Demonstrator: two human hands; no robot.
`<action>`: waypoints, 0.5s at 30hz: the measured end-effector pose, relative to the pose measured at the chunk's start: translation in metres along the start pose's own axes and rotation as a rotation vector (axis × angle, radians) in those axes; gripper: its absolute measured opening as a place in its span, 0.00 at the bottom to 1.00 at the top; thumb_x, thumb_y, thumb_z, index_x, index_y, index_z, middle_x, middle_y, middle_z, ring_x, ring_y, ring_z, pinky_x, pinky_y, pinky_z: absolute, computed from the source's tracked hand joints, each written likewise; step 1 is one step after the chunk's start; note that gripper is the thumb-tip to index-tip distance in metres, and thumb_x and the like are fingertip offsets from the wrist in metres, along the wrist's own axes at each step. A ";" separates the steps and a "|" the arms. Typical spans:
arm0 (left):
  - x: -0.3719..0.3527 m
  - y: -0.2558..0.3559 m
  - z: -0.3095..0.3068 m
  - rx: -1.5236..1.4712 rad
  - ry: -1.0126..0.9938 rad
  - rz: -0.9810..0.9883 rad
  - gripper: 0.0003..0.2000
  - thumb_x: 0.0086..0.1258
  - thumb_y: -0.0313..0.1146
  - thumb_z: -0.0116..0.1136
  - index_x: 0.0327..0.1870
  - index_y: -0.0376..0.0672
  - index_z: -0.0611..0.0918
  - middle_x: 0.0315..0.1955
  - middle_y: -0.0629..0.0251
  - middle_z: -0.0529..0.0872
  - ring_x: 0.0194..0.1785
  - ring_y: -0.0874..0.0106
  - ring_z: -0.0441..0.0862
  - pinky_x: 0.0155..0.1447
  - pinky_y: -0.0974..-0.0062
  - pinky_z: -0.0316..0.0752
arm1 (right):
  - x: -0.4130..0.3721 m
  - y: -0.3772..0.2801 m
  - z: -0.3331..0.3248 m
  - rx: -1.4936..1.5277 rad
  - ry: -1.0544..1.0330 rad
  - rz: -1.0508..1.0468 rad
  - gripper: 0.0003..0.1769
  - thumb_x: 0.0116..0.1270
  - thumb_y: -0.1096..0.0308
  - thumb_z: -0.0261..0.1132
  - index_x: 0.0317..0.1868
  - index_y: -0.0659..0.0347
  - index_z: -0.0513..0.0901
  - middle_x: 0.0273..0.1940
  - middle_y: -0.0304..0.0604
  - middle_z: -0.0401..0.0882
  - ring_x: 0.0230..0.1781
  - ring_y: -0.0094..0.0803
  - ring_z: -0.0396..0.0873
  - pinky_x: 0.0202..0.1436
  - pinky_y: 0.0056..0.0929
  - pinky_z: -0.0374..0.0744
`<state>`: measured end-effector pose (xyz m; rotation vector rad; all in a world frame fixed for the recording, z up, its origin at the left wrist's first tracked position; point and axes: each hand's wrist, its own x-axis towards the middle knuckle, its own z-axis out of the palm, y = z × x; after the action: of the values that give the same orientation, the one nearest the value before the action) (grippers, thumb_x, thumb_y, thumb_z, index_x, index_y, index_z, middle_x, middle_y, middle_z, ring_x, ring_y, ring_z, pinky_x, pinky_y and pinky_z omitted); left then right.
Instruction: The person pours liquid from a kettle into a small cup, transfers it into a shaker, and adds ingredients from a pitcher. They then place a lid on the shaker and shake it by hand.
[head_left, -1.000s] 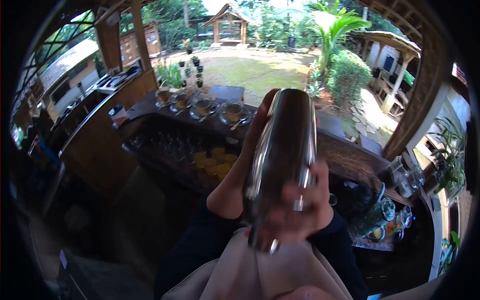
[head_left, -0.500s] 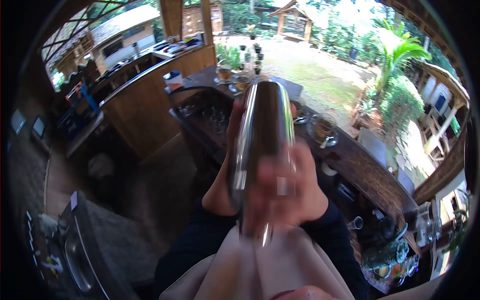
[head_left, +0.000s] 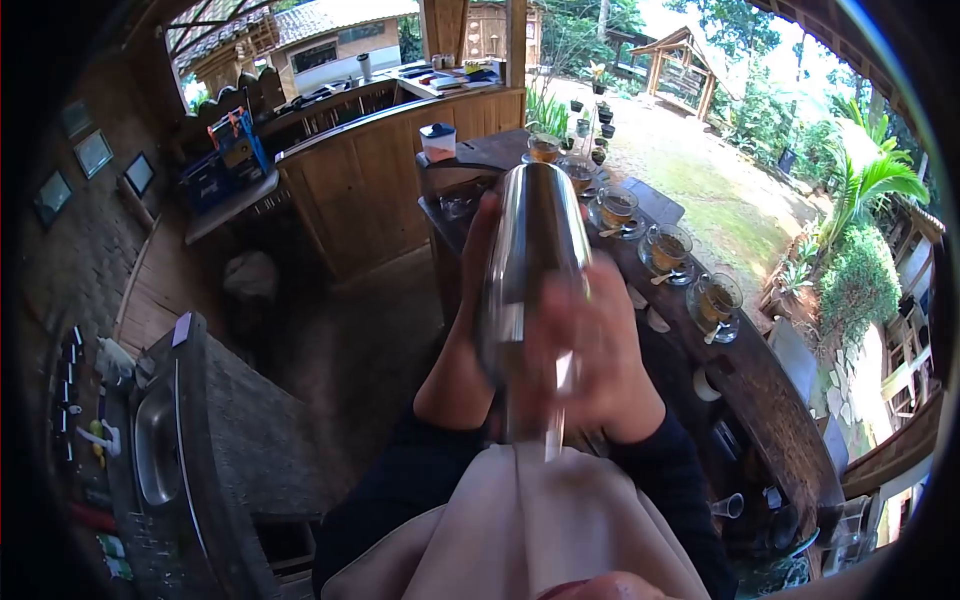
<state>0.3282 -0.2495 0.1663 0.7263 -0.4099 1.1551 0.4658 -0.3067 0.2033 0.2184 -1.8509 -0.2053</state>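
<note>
A shiny metal shaker point(head_left: 540, 230) is held up in front of the chest, its rounded end pointing away. My right hand point(head_left: 590, 350) wraps round its right side and near end, blurred by motion. On the other side, my left hand point(head_left: 480, 240) presses against the shaker, with most of its fingers hidden behind the metal. Beyond the shaker, glass cups of amber drink on saucers with spoons, among them a near cup point(head_left: 716, 298) and one behind it point(head_left: 664, 248), stand in a row on the dark wooden counter point(head_left: 760, 400).
A lidded container point(head_left: 438, 142) stands at the counter's far end. A wooden bar point(head_left: 380, 170) lies beyond it. At the lower left is a metal sink point(head_left: 156, 445). Glassware, including a clear glass point(head_left: 728, 506), sits at the lower right. A garden lies outside.
The view has turned left, so the counter and cups appear farther right and more cups show. The shaker stays in both hands, slightly shifted in the view.
</note>
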 end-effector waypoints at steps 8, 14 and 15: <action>-0.017 0.014 0.029 -0.355 0.235 -0.122 0.30 0.69 0.54 0.48 0.61 0.37 0.70 0.49 0.48 0.80 0.52 0.59 0.80 0.54 0.62 0.80 | 0.016 0.007 0.002 -0.030 -0.078 0.038 0.20 0.45 0.54 0.71 0.41 0.47 0.83 0.52 0.41 0.77 0.57 0.52 0.74 0.58 0.50 0.71; -0.015 -0.001 0.029 -0.355 -0.230 -0.077 0.37 0.69 0.60 0.47 0.67 0.36 0.63 0.60 0.45 0.72 0.55 0.57 0.78 0.55 0.60 0.79 | -0.030 0.006 0.022 0.026 0.042 -0.180 0.21 0.44 0.62 0.75 0.42 0.40 0.80 0.49 0.26 0.78 0.54 0.29 0.78 0.59 0.49 0.69; -0.010 0.015 0.010 -0.200 0.023 -0.056 0.32 0.71 0.56 0.46 0.65 0.36 0.66 0.55 0.49 0.76 0.54 0.59 0.79 0.56 0.62 0.78 | -0.015 0.008 0.009 0.299 -0.057 0.436 0.22 0.42 0.65 0.74 0.42 0.45 0.81 0.51 0.35 0.78 0.53 0.36 0.78 0.56 0.52 0.71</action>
<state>0.3110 -0.2600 0.1719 0.5472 -0.4755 1.0517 0.4610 -0.2948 0.1892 0.0093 -1.9323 0.3720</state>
